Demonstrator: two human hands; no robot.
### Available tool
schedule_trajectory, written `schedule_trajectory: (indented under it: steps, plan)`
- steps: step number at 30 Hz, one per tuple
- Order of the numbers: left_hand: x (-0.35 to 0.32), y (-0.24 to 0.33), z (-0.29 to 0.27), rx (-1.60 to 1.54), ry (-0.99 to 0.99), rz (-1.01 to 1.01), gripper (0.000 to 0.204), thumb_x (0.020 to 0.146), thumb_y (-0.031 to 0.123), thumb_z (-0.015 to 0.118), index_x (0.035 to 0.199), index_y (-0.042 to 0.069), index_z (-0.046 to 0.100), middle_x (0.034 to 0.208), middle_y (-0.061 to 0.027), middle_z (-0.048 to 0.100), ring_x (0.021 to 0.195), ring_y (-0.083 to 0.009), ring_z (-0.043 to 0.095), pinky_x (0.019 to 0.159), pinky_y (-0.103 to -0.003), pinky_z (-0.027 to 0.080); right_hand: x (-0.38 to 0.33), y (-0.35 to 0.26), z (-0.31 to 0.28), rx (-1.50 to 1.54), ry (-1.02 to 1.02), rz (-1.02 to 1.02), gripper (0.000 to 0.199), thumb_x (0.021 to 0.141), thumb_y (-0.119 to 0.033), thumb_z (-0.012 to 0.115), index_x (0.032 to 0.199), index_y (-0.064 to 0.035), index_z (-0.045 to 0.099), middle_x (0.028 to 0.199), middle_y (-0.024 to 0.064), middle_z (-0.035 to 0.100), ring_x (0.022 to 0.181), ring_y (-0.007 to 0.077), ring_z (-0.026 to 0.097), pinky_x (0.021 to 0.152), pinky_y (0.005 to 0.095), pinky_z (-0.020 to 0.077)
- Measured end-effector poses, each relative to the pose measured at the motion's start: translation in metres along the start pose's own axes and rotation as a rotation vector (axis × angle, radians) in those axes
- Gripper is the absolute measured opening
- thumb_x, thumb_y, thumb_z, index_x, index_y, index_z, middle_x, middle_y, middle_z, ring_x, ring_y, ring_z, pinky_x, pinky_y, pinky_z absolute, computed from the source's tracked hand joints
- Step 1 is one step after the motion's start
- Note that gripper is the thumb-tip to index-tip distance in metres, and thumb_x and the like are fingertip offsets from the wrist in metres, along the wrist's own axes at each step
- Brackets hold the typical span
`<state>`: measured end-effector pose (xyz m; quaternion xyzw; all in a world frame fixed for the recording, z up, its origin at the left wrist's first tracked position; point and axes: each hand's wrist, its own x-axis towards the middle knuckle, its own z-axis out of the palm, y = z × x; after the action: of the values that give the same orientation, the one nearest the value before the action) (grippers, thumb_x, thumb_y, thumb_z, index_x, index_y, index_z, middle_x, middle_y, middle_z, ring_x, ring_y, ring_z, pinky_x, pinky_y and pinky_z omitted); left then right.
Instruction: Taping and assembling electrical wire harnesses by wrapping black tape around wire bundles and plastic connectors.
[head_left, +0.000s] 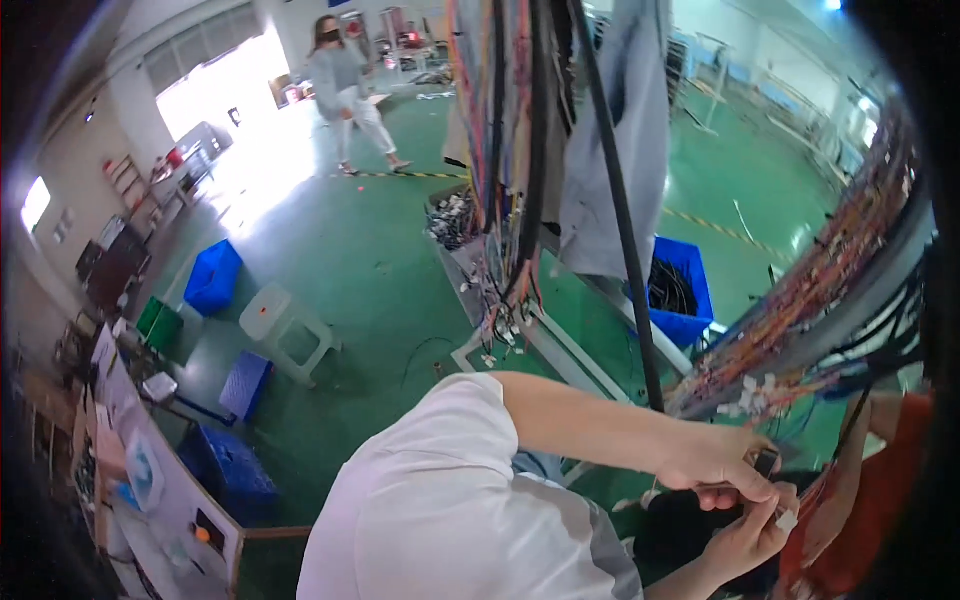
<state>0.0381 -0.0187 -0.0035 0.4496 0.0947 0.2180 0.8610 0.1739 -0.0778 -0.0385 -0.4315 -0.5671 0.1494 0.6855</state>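
My left hand (715, 468) reaches across to the lower right, its fingers closed and its thumb meeting the fingertips of my right hand (748, 545). A small dark block (767, 462) shows at the edge of my left hand; whether it is gripped there is unclear. Between the closed fingers of my right hand a small white plastic connector (787, 521) sticks out. Just beyond both hands, a thick bundle of coloured wires (800, 280) slopes up to the right, with several white connectors (752, 396) at its lower end.
Close on the right is a co-worker in orange-red clothing (880, 500). Wires (510, 130) and a black cable (615, 180) hang ahead. A blue bin (700, 290) holds black cables. A white stool (285, 325) and blue crates (213, 278) stand left. Another person (345, 95) walks far off.
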Motion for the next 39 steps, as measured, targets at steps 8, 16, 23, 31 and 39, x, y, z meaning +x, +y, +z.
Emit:
schedule_trajectory:
  steps: [8,16,23,31,39]
  plan:
    - [-0.023,-0.001,-0.002,0.029,0.116,0.428,0.034,0.073,0.021,0.063,0.096,0.004,0.045,0.065,0.0026,0.044,0.048,-0.0040,0.037,0.040,-0.018,0.027,0.012,-0.033,0.026,0.470,0.108,0.164,0.032,0.081,0.000,0.051,0.056,-0.0081,0.034,0.053,-0.0014,0.035,0.043,0.0088,0.027,0.043,0.0238,0.0222]
    - [-0.025,-0.014,-0.010,0.474,0.218,0.397,0.018,0.069,0.013,0.063,0.077,0.003,0.052,0.069,-0.0026,0.050,0.058,-0.0126,0.047,0.051,-0.025,0.037,0.014,-0.025,0.024,0.107,-0.087,-0.085,0.038,0.081,-0.006,0.055,0.051,-0.0089,0.032,0.048,-0.0016,0.032,0.041,0.0083,0.023,0.043,0.0260,0.0164]
    - [-0.025,-0.024,-0.018,0.922,0.286,0.741,0.023,0.063,0.011,0.069,0.072,0.000,0.051,0.068,-0.0073,0.050,0.065,-0.0204,0.050,0.053,-0.030,0.038,0.008,-0.025,0.027,-0.010,-0.195,-0.149,0.025,0.082,-0.011,0.055,0.060,-0.0008,0.049,0.055,0.0035,0.047,0.047,0.0096,0.035,0.045,0.0254,0.0259]
    - [-0.041,-0.020,-0.013,0.946,0.287,0.460,0.046,0.064,0.010,0.069,0.099,0.001,0.041,0.066,-0.0073,0.049,0.053,-0.0196,0.048,0.048,-0.031,0.037,-0.002,-0.028,0.031,-0.085,-0.146,-0.197,0.024,0.083,-0.013,0.055,0.066,0.0036,0.051,0.059,0.0059,0.051,0.049,0.0118,0.039,0.047,0.0255,0.0321]
    - [-0.043,-0.014,-0.012,-0.085,0.173,0.378,0.038,0.075,0.016,0.062,0.104,0.004,0.041,0.065,0.0029,0.042,0.043,-0.0057,0.035,0.039,-0.021,0.025,-0.014,-0.012,0.037,-0.073,0.030,-0.120,0.028,0.084,-0.012,0.053,0.060,-0.0002,0.044,0.053,0.0017,0.042,0.046,0.0093,0.033,0.044,0.0241,0.0244]
